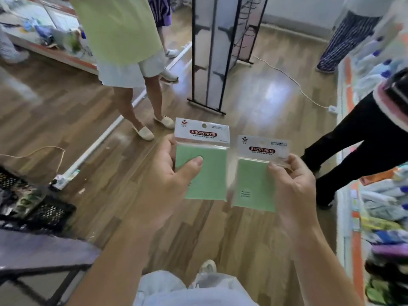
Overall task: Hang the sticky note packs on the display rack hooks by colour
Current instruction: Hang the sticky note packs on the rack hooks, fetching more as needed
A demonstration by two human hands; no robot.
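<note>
My left hand [167, 173] grips a green sticky note pack [209, 171] with the thumb across its front, its white header and hang hole pointing up. My right hand [291, 186] pinches a second green sticky note pack [251, 184] by its right edge just under the header. Both packs are held side by side at waist height over the floor. The black display rack [212, 51] with rows of hooks [247, 23] on its right side stands ahead, beyond both hands.
A person in a pale green top [123, 40] stands front left of the rack. Another in black trousers [344, 151] stands at right, beside a shelf of goods [379, 206]. A black crate [33, 204] sits at left. A white cable [293, 82] crosses the wood floor.
</note>
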